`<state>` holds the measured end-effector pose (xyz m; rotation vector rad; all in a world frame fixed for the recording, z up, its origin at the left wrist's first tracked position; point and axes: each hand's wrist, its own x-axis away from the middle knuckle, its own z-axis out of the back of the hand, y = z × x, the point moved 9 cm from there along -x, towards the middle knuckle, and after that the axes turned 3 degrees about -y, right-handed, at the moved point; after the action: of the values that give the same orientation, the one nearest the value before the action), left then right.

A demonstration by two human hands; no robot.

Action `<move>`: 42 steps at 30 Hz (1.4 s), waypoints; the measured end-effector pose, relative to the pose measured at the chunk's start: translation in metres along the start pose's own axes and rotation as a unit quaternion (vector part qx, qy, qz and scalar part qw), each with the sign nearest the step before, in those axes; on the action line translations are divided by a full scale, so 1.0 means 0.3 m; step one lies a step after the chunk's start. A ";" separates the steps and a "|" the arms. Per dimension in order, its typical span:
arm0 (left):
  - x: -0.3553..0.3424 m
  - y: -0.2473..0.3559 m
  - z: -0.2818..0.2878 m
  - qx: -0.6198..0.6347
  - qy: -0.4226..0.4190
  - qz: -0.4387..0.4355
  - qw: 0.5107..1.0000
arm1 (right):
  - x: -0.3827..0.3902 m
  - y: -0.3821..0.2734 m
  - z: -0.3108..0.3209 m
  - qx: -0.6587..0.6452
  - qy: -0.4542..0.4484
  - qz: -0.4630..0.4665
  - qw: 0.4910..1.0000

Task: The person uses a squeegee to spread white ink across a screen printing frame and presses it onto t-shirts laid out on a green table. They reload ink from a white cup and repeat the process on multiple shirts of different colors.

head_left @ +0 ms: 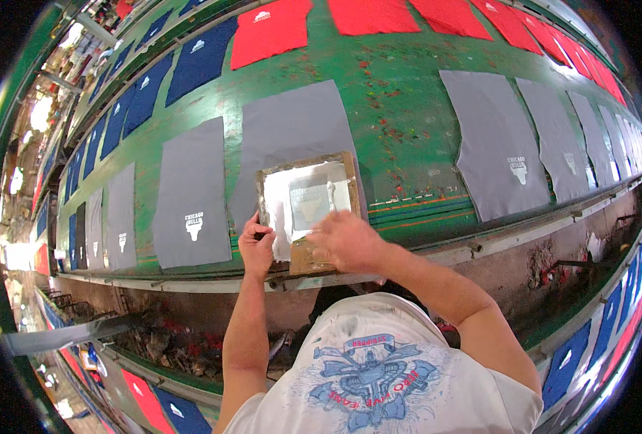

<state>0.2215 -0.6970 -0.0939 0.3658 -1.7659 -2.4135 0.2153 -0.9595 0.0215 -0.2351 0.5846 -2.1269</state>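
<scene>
A screen printing frame (pixel 348 173) with a wooden rim lies flat on a grey fabric panel (pixel 296 116). White ink covers the left part of its mesh, and a pale print shows through the middle. My left hand (pixel 256 246) is closed on the frame's left edge near its front corner. Over the frame's near right part is my right hand (pixel 346 242), smeared by motion. Its fingers and anything they hold cannot be made out.
Grey panels with white prints (pixel 194 195) lie left and right along the long green table (pixel 408 130). Navy panels (pixel 202 50) and red panels (pixel 272 29) line its far side. A metal rail (pixel 473 249) runs along the near edge. Another table with panels stands behind me.
</scene>
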 end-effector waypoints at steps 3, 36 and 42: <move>0.004 -0.059 -0.011 0.127 -0.007 0.041 0.991 | -0.084 0.110 0.144 0.058 0.090 -0.029 0.994; 0.023 0.178 0.023 0.110 0.026 -0.081 0.990 | -0.578 0.560 0.250 -0.112 -0.092 -0.223 0.964; -0.005 0.140 0.054 0.152 0.040 -0.016 0.987 | -0.138 0.365 0.548 0.021 0.342 -0.137 0.929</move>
<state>0.2168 -0.6947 -0.0493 0.5162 -2.1081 -2.1143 0.3797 -1.0326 0.1128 0.5057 0.9442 -2.4828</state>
